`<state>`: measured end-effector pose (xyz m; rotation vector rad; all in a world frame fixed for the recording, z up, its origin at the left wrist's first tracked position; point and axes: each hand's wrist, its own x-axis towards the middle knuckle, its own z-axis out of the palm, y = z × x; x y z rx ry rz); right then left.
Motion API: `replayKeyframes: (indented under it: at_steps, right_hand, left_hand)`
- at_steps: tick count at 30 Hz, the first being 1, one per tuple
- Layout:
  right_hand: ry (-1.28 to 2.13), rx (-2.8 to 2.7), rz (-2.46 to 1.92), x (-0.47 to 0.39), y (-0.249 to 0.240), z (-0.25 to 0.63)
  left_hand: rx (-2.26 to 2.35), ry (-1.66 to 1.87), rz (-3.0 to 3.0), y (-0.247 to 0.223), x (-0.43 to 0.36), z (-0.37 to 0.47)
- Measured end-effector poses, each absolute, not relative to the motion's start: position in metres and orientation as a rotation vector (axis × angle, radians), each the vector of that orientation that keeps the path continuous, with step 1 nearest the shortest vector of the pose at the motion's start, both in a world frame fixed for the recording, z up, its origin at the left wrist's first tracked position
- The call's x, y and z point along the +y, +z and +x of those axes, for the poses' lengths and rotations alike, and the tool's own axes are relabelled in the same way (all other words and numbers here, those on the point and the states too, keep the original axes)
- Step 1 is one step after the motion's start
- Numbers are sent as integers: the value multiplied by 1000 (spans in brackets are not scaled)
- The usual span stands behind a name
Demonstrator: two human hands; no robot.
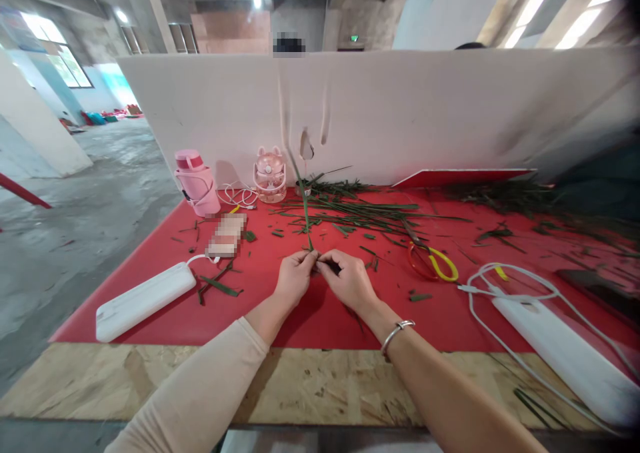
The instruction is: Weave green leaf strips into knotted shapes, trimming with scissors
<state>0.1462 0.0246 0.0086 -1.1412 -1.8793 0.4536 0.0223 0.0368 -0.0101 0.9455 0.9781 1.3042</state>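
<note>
Over the red table covering, my left hand (294, 276) and my right hand (349, 278) meet with fingertips pinched close together. Between them is a long green leaf strip (305, 206), its blade rising away from me toward the white board. The left thumb and forefinger are closed on its lower end. My right fingers pinch at the same spot; the bit of leaf inside them is mostly hidden. Scissors (434, 261) with yellow and red handles lie to the right of my hands. Beyond my hands a pile of cut green leaf strips (360, 209) is spread out.
White power banks (145, 303) lie at left and right (565, 353), with a white cable (473, 306) looped at right. A pink bottle (197, 183) and a clear pink cup (270, 176) stand at back left. A white board (400, 106) closes off the back. Leaf scraps are scattered around.
</note>
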Motion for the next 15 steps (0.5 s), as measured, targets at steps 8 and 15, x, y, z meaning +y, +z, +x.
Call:
replayKeyframes:
  at_steps: [8,15]
  right_hand:
    - [-259,-1885,-1146,41,20,176]
    - [-467,-1958,-1246,43,24,181]
  left_hand:
    - [943,1094,1223,0,30,18]
    - [981,1040,1210,-3,26,18]
